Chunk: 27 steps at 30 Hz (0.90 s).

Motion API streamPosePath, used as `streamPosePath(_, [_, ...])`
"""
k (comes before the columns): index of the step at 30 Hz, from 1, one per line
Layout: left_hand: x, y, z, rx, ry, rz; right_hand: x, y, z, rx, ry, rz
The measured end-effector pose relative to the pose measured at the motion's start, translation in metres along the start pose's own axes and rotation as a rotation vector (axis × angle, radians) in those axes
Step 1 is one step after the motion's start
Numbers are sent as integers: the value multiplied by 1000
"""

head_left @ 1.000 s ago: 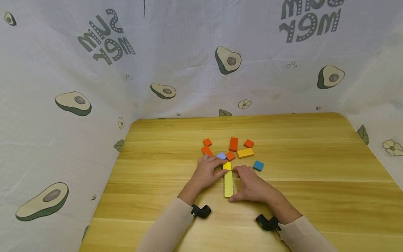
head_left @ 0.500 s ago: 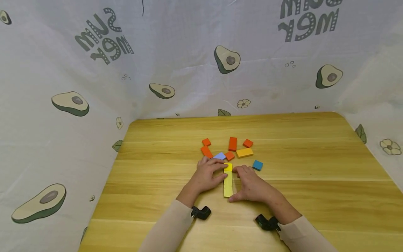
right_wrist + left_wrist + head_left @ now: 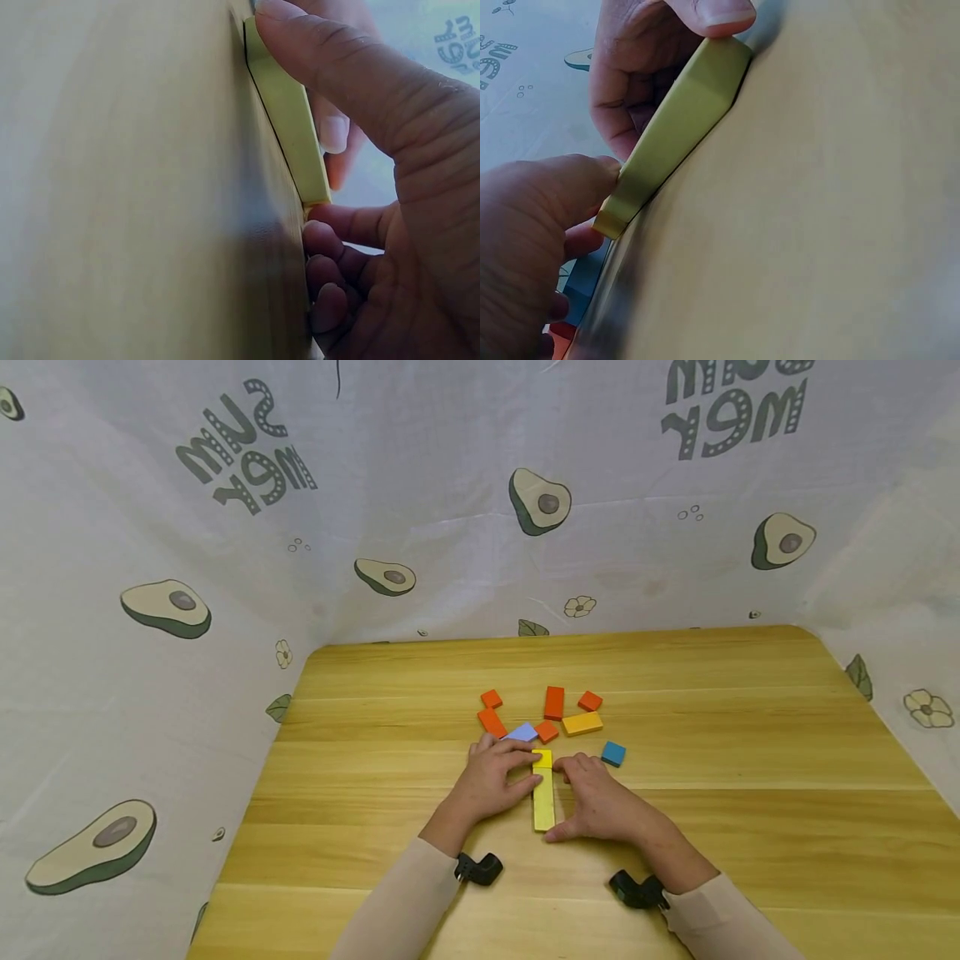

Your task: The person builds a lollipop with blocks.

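Observation:
A long pale-yellow wooden block (image 3: 543, 803) lies on the table with a small yellow block (image 3: 545, 758) against its far end. My left hand (image 3: 486, 783) bends in from the left. Its index fingertip is on the small block, and its thumb (image 3: 592, 180) touches the long block's side near the joint. From the right, my right hand (image 3: 603, 802) holds the long block lengthwise. The thumb (image 3: 330, 56) presses its near end while bent fingers reach the far end. Beyond the left fingers lies a lilac block (image 3: 522, 732), partly covered.
Several orange and red blocks (image 3: 554, 702) lie behind the hands, with an orange-yellow block (image 3: 582, 723) among them. A blue block (image 3: 613, 753) is right of my right hand. The wooden table (image 3: 360, 693) meets a printed curtain (image 3: 450, 527).
My left fingers have shifted slightly nearer to me, and the small yellow block now sits flush and in line with the long one. My right hand has hardly moved.

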<state>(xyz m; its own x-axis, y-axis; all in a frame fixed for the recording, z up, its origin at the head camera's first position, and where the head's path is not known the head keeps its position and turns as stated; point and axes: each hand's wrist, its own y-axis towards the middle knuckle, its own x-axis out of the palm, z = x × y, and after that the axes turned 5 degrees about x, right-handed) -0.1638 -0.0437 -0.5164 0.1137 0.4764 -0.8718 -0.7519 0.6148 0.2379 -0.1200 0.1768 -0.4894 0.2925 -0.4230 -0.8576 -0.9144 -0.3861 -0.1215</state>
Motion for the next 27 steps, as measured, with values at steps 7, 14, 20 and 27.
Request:
streamPosePath(7, [-3,-5,4,7,42,-2,0,-2,-3,-3,10,-23])
streamPosePath(14, [-5,-10,7,27,40,17,0,-4,-7,-1,-18,-35])
streamPosePath(20, [-3,-12,8,15,71,18,-1,-5,-9,-10,-29,-28])
streamPosePath(27, [-3,-12,11,43,43,-6,-1,-5,-10,-7,-28,-30])
